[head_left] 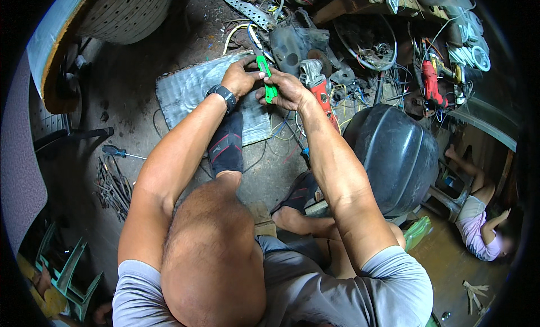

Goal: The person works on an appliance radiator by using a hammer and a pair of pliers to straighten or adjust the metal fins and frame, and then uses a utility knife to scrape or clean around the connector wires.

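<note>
Between my two hands is a slim, bright green cutter knife [267, 82], held upright in the picture over the work area. My left hand [239, 79], with a dark watch [223, 96] on its wrist, pinches its upper part. The fingers of my right hand [288, 90] close on its middle and lower part. A pale, narrow strip [255, 39] lies in line with its far end; I cannot tell whether it belongs to the knife. Below my hands is a grey corrugated sheet [185, 96] on the floor.
Right of my hands lies a red angle grinder [323, 99], with a large black plastic shell [394, 158] nearer. Loose wires and scrap [349, 93] spread about. A screwdriver [115, 151] and metal rods [112, 186] are at left. Another person [478, 225] is low at far right.
</note>
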`<move>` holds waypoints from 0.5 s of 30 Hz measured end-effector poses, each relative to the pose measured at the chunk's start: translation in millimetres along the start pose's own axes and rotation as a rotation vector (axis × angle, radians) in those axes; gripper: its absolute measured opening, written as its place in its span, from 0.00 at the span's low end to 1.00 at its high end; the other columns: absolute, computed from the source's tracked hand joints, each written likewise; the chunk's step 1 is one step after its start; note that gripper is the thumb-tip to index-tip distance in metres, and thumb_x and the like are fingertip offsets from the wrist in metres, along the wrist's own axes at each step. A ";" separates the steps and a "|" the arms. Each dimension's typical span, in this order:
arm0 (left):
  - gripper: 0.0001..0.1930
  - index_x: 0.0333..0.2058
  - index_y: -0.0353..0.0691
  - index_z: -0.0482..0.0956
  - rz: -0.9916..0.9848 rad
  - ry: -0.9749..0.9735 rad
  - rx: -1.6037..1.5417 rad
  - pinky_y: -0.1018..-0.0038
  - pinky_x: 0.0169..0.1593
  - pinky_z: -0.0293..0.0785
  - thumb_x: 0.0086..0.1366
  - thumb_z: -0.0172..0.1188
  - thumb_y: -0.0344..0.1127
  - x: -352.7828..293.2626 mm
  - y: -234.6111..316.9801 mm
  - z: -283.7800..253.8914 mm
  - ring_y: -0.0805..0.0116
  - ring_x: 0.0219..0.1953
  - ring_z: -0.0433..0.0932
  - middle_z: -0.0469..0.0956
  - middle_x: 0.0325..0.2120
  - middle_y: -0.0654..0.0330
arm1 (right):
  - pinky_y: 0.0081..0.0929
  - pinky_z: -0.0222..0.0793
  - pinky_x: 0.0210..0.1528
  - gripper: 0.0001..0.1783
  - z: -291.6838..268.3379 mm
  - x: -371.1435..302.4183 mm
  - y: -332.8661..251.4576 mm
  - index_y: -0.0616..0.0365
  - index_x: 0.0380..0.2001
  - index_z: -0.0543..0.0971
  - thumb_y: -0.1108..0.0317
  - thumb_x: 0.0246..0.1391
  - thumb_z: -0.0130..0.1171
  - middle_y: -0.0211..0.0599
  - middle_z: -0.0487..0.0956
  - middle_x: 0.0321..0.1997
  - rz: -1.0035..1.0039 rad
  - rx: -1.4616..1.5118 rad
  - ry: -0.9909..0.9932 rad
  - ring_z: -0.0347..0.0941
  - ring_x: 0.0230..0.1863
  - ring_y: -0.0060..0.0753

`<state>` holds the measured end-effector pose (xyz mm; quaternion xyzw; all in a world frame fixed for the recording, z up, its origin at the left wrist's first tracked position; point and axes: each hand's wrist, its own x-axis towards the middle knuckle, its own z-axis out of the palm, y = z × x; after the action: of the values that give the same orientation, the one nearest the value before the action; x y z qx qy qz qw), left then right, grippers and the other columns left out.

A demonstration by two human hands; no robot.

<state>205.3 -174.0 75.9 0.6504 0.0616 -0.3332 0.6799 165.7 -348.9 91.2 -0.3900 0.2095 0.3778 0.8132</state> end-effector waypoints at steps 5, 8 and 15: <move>0.29 0.63 0.33 0.70 0.022 0.060 0.082 0.73 0.54 0.77 0.62 0.65 0.22 6.4 -17.6 7.3 0.67 0.49 0.80 0.80 0.51 0.53 | 0.27 0.71 0.29 0.25 -7.2 6.3 13.5 0.49 0.62 0.61 0.78 0.63 0.45 0.37 0.70 0.37 0.000 -0.057 -0.035 0.72 0.29 0.30; 0.30 0.63 0.33 0.69 0.005 0.056 0.118 0.74 0.53 0.77 0.62 0.65 0.22 -2.8 -20.6 10.9 0.68 0.48 0.80 0.81 0.51 0.54 | 0.23 0.66 0.21 0.25 0.1 0.7 21.5 0.47 0.64 0.62 0.75 0.66 0.46 0.33 0.72 0.27 -0.021 -0.173 0.094 0.70 0.22 0.24; 0.22 0.59 0.33 0.75 0.106 0.128 0.241 0.71 0.58 0.73 0.68 0.60 0.32 -7.2 -24.3 5.6 0.63 0.52 0.79 0.81 0.51 0.50 | 0.57 0.67 0.56 0.24 21.5 10.8 26.6 0.67 0.56 0.62 0.57 0.69 0.47 0.75 0.76 0.49 -0.311 -1.201 0.481 0.72 0.55 0.73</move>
<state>184.8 -174.9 59.9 0.7494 0.0300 -0.2597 0.6083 152.8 -316.1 84.8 -0.8744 0.0794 0.2098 0.4302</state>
